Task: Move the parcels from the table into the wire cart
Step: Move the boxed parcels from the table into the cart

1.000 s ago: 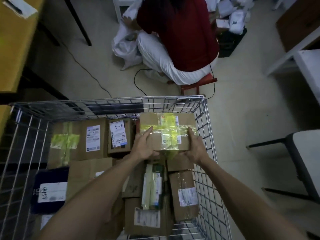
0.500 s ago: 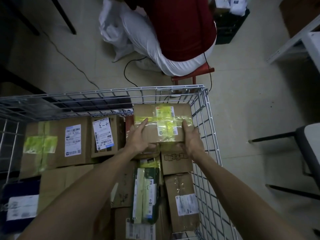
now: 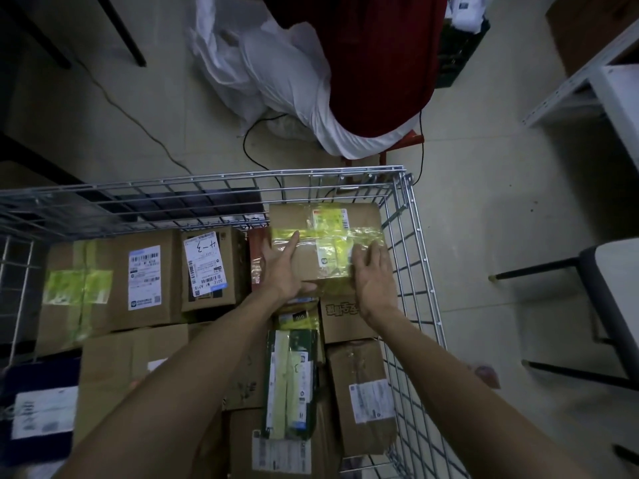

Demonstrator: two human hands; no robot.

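A cardboard parcel (image 3: 361,219) crossed with yellow tape lies in the far right corner of the wire cart (image 3: 207,181), on top of other boxes. My left hand (image 3: 281,271) lies on its near left corner, fingers straight over the top and thumb along the near edge. My right hand (image 3: 373,281) rests flat on its near right corner, close to the cart's right wall. Several more parcels fill the cart, among them a large labelled box (image 3: 145,274) and a smaller one (image 3: 209,264) at the back.
A person in a red top (image 3: 373,63) sits on a red stool (image 3: 409,140) just beyond the cart. A black cable (image 3: 254,150) runs over the floor there. A dark-legged chair (image 3: 608,305) stands to the right, a white shelf frame (image 3: 570,91) further back.
The taped parcel went down and forward into the cart's far right corner. My hands slid from its sides to its near corners, and the right one now lies flat on top.
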